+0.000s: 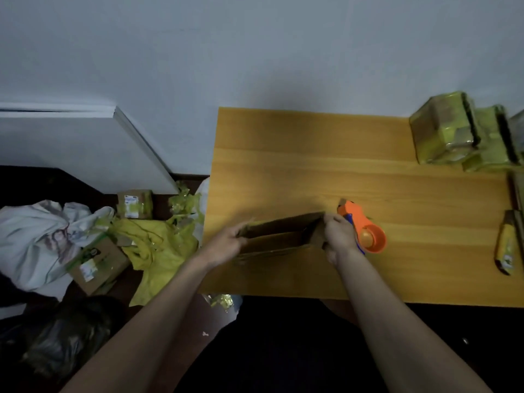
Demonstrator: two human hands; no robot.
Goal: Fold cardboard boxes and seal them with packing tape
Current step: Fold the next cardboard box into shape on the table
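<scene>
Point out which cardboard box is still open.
The plain brown box held between both hands, left hand and right hand; the boxes at the table's right are taped.

The counter is honey-orange with a wood-grain pattern; on it sit a plain brown cardboard box and an orange tape dispenser with a blue handle. At the counter's far right corner, parcels are wrapped in yellow-green tape, and left of the counter lies crumpled yellow plastic.
</scene>
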